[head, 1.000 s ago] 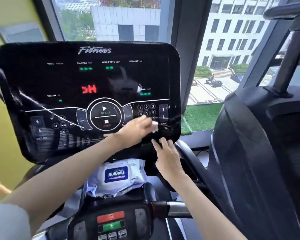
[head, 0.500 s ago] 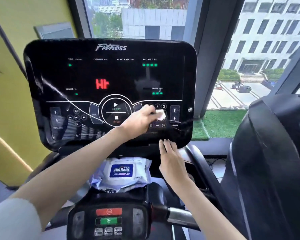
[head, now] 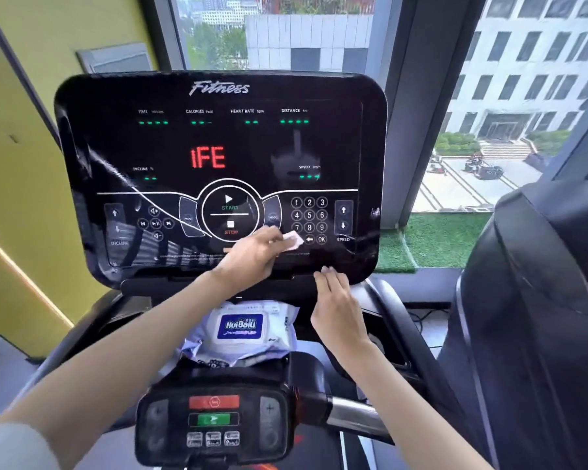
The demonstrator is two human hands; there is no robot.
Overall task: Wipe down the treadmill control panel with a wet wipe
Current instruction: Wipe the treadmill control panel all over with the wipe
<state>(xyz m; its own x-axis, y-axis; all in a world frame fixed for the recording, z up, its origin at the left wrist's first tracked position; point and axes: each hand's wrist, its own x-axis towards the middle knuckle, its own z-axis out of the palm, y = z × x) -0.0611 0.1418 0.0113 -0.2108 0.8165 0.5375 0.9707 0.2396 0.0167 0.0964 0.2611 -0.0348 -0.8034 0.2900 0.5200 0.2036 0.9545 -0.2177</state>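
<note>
The glossy black treadmill control panel (head: 218, 140) fills the upper middle of the head view, lit with red letters and green dashes. My left hand (head: 252, 256) presses a small folded white wet wipe (head: 293, 239) against the panel's lower part, just left of the number keypad and below the STOP button. My right hand (head: 336, 307) rests with its fingertips on the panel's bottom edge, to the right of the wipe, holding nothing. Most of the wipe is hidden under my left fingers.
A white pack of wet wipes (head: 240, 329) with a blue label lies on the shelf under the panel. Below it sits a small handlebar console (head: 214, 420) with red and green buttons. Another black machine (head: 540, 300) stands close on the right; a window is behind.
My left hand has slid the wipe down and leftwards off the keypad towards the panel's lower middle. The red display letters changed. My right hand stays at the bottom edge.
</note>
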